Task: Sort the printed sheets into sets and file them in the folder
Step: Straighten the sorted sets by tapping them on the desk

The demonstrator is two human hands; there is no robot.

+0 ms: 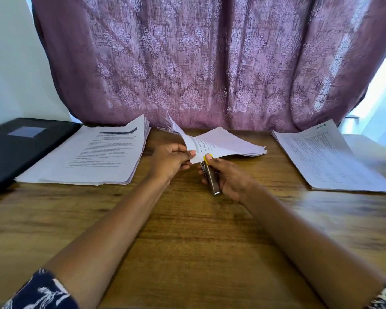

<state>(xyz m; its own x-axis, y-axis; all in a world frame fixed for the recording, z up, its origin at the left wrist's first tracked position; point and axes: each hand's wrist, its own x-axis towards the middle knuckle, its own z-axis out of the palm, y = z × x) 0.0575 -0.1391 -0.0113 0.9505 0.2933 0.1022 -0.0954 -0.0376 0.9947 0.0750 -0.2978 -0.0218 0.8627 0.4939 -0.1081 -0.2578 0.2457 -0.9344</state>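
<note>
1. While the left hand [172, 159] pinches the sheet set [230, 142] at mid-table, the right hand [228, 178] grips a stapler [211, 178], nose pointing away at its corner.
2. Wooden table [187, 241]; purple curtain [210, 63] behind.

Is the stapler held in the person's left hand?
No, the right hand grips the stapler at the corner of the set of sheets, which the left hand pinches.

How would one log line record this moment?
left hand pinches sheet set | right hand grips stapler at its corner | folder closed, left
</note>
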